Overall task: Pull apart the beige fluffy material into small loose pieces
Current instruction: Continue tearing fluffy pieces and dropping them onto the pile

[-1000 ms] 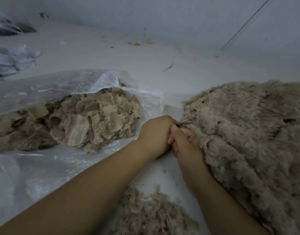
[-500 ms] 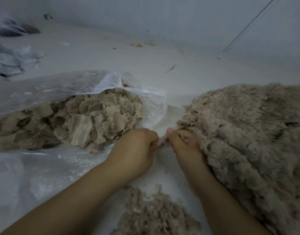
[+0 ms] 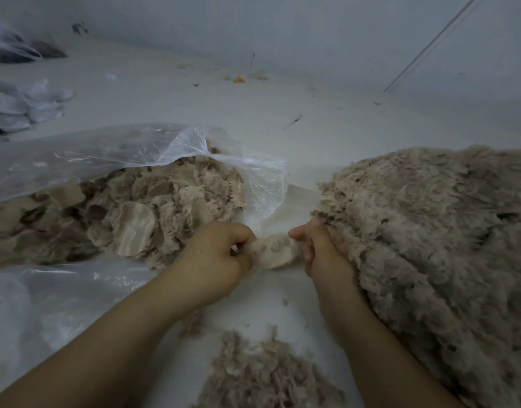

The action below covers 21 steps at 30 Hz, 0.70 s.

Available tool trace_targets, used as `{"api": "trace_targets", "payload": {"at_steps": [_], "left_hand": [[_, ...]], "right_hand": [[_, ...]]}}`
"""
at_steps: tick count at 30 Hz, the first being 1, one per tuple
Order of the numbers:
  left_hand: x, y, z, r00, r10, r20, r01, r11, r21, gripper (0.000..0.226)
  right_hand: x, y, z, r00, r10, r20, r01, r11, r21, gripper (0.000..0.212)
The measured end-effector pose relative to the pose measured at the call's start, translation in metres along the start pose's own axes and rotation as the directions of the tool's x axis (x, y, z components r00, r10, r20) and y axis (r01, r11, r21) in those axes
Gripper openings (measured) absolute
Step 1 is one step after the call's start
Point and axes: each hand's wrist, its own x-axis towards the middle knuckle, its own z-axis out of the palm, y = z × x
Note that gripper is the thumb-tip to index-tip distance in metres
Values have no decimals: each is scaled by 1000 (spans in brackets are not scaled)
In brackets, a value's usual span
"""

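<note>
A big heap of beige fluffy material (image 3: 430, 231) fills the right side. My right hand (image 3: 318, 248) grips its left edge with closed fingers. My left hand (image 3: 221, 254) is closed on one end of a small beige piece (image 3: 272, 254) stretched between both hands. A low pile of loose beige pieces (image 3: 268, 375) lies near the bottom centre, between my forearms.
A clear plastic bag (image 3: 106, 154) at left holds many torn beige pieces (image 3: 141, 213); its plastic spreads under my left arm. Crumpled white material (image 3: 21, 107) lies at far left. A white wall (image 3: 283, 30) runs behind the pale surface (image 3: 283, 298), which bears small scraps.
My hands, pressed together at the heap's edge, have drawn apart. The left hand moved left and a beige piece now stretches between them.
</note>
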Motion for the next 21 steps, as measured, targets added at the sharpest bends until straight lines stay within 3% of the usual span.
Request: {"api": "trace_targets", "payload": {"at_steps": [3,5,11,13,15,19,21], "left_hand": [[2,0,4,992,-94,80,120,895,-429,31],[1,0,8,991,-89,101,129,837,-531,25],[4,-4,17,983,-181,8,149,777,-612,28],[5,0,20,989,-134,-55,77,805,-588,14],[5,5,24,993,-75,-88,15,836,-548,15],[5,5,26,979,-127,-157,9,803,-596,34],[4,5,26,973,-173,-154,38,775,-631,40]], "right_hand": [[-8,-3,1,993,-50,109,52,999,-13,41],[-11,-6,1,968,-114,223,121,992,-22,44],[-11,-6,2,984,-65,169,59,998,39,24],[-10,-5,1,974,-80,212,78,997,16,27],[-11,-4,1,966,-96,239,93,995,21,31],[-11,-2,-1,974,-76,214,66,996,53,7],[-10,-1,-1,972,-82,220,74,996,44,7]]}}
